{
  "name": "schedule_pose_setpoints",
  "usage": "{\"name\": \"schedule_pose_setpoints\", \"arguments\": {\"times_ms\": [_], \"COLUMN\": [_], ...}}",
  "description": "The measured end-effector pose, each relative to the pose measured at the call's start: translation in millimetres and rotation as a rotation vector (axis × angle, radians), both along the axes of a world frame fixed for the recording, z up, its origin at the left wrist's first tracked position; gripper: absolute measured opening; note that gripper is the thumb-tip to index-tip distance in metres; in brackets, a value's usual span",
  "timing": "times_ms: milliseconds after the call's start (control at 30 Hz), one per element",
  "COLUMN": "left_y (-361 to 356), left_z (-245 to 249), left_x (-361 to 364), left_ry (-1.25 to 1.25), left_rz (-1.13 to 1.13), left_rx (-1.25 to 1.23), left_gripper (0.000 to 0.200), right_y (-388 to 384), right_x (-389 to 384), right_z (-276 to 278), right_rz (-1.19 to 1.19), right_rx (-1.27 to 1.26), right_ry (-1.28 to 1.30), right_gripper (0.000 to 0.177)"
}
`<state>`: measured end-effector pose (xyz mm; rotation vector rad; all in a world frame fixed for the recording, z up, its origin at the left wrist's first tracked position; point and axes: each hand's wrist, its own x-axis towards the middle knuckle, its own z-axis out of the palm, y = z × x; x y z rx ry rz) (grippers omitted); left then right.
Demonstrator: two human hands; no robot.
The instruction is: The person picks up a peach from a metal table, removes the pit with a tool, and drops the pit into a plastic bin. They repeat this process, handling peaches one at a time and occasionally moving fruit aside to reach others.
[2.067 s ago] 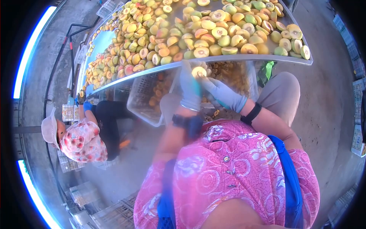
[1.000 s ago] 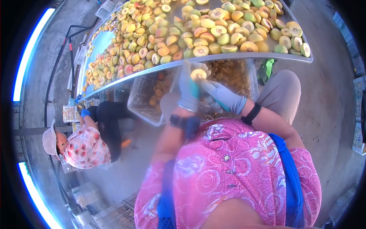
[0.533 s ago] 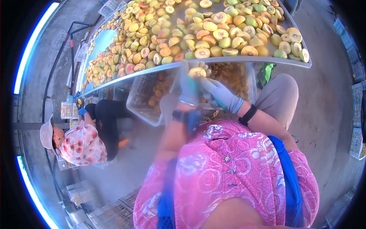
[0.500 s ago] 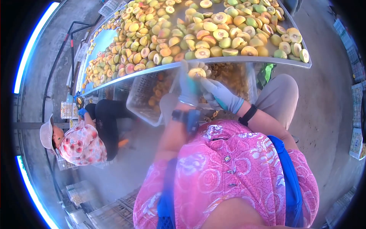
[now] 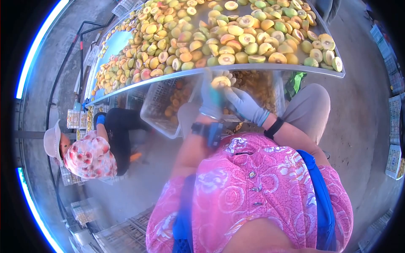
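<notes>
My gloved left hand (image 5: 211, 99), partly blurred, is closed around a halved apricot-like stone fruit (image 5: 220, 82), its cut face up, just below the table's front rim. Pressed against the fruit's lower right side are the closed fingertips of my gloved right hand (image 5: 247, 104); whether they hold a small tool is hidden. Beyond both hands, a metal-rimmed table (image 5: 270, 67) carries many halved fruits (image 5: 235, 30), yellow, green and reddish. Under the rim, a pale plastic crate (image 5: 162, 131) containing fruit pieces sits in front of my knees.
At the left, another person (image 5: 90, 156) in a hat and floral shirt sits by the table. Crates (image 5: 126, 230) stand at the lower left, more crates (image 5: 395, 160) along the right side. A green bag (image 5: 294, 82) hangs near my right knee.
Both my hands stay at the fruit half with only slight shifts. The other person's gloved hand has moved down towards their lap. The whole view has shifted slightly.
</notes>
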<state>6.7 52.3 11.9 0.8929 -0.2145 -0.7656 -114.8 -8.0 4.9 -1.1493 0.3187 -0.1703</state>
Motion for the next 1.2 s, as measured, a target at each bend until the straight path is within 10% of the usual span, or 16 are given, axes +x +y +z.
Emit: {"name": "schedule_pose_setpoints", "arguments": {"times_ms": [333,633,833,1000,1200], "left_y": [5.0,4.7,-1.6,-2.4,8.0], "left_z": [28.5,16.6,16.8,-16.4,-21.5], "left_x": [2.8,-8.3,-3.0,14.1,-2.3], "left_ry": [0.158,-0.56,0.047,0.216,0.182], "left_rz": [-0.016,0.155,0.046,-0.102,0.084], "left_rx": [-0.073,0.065,0.006,-0.336,-0.11], "left_gripper": [0.046,0.045,0.044,0.044,0.045], "right_y": [-6.4,2.3,-1.0,-5.4,-18.5], "right_x": [4.5,-10.1,-1.5,-0.2,7.8], "right_z": [-0.8,24.2,13.4,2.2,-21.5], "right_rz": [-0.05,0.111,0.112,-0.221,-0.292], "right_rx": [-0.438,0.15,-0.008,-0.745,-0.417], "right_ry": [-0.146,0.013,0.115,0.044,-0.015], "right_gripper": [0.044,0.042,0.042,0.036,0.033]}}
